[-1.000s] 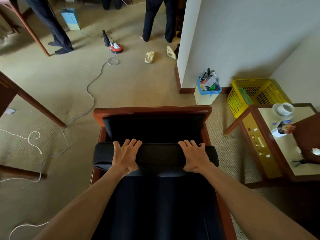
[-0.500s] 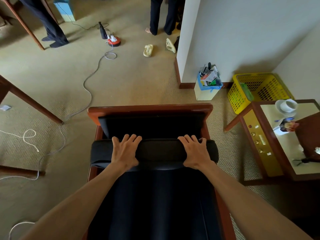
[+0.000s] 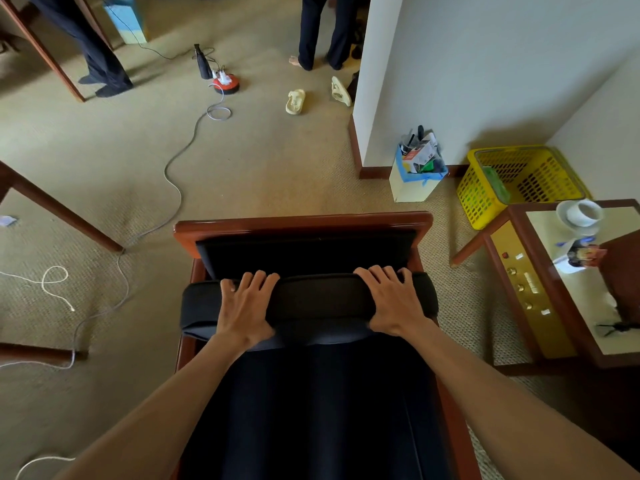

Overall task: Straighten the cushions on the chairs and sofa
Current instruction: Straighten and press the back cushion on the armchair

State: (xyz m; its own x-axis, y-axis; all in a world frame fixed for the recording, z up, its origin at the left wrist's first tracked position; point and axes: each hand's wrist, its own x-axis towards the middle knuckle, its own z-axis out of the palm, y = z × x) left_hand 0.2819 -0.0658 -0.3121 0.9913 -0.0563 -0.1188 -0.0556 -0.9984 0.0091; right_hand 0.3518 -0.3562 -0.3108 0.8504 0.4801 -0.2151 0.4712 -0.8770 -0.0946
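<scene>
Your hands are boxed in a bit: the chair's wooden frame runs right across behind the cushion, so there's not much room past your fingertips. Off the left end of the cushion it's open carpet, only a grey cable and a white cord lying flat down there. The right side is tighter, with the side table near the chair and a cup on top, plus a yellow basket and a small bin against the wall beyond.
</scene>
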